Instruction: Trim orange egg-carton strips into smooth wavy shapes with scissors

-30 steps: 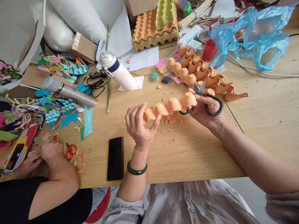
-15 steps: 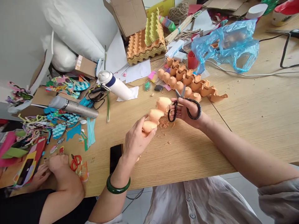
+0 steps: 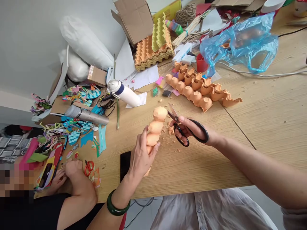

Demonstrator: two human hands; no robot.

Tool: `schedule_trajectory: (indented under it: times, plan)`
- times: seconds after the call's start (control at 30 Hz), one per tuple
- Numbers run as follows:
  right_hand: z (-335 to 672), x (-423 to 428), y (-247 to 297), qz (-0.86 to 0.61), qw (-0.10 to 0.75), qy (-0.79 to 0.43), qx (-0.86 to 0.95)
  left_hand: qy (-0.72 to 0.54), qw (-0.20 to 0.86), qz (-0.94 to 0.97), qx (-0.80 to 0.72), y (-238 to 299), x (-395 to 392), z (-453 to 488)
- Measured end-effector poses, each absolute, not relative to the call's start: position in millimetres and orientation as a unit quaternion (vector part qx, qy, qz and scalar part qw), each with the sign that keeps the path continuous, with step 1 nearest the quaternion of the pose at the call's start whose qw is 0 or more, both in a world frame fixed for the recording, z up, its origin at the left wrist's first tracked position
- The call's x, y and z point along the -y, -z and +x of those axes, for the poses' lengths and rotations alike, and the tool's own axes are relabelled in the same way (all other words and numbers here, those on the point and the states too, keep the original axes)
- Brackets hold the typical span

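Mid-frame, L hand (image 3: 141,156) holds orange strip (image 3: 155,127), R hand (image 3: 194,128) holds scissors (image 3: 176,119) — blades (image 3: 171,115) apart, nr strip's top. Trimming, I think — next snip prob needs a steady strip.

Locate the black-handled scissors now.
In the head view, the black-handled scissors are in the right hand, right of centre, open beside the far end of the orange egg-carton strip in the left hand.

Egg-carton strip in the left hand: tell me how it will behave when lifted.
The strip is probably stiff, extending past the left hand without drooping. It may crumble, judging by orange scraps nearby. Likely light: it looks like pulp.
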State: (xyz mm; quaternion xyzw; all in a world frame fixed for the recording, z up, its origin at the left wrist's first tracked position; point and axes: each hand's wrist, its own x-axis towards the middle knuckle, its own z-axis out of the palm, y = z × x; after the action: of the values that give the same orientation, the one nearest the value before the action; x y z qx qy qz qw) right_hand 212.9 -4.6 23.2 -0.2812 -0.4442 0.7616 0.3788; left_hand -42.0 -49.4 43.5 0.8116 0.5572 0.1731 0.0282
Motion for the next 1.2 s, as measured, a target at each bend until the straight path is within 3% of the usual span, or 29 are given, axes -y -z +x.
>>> schedule_trajectory:
  times: [0.43,0.57,0.7,0.97,1.2]
  plan:
    - [210,10,-28,-0.322,0.394,-0.711,0.485,-0.182,0.037,0.812,-0.553,-46,65,-29]
    - [214,9,-29,-0.399,0.404,-0.597,0.566,-0.187,0.023,0.814,-0.549,-48,69,-29]
    - [218,8,-30,-0.460,0.353,-0.491,0.651,-0.176,0.007,0.814,-0.553,-51,76,-33]
    - [223,8,-38,-0.469,0.278,-0.384,0.745,-0.171,-0.024,0.821,-0.544,-52,90,-41]
    - [221,11,-35,-0.442,0.291,-0.350,0.773,-0.168,-0.049,0.823,-0.541,-53,99,-49]
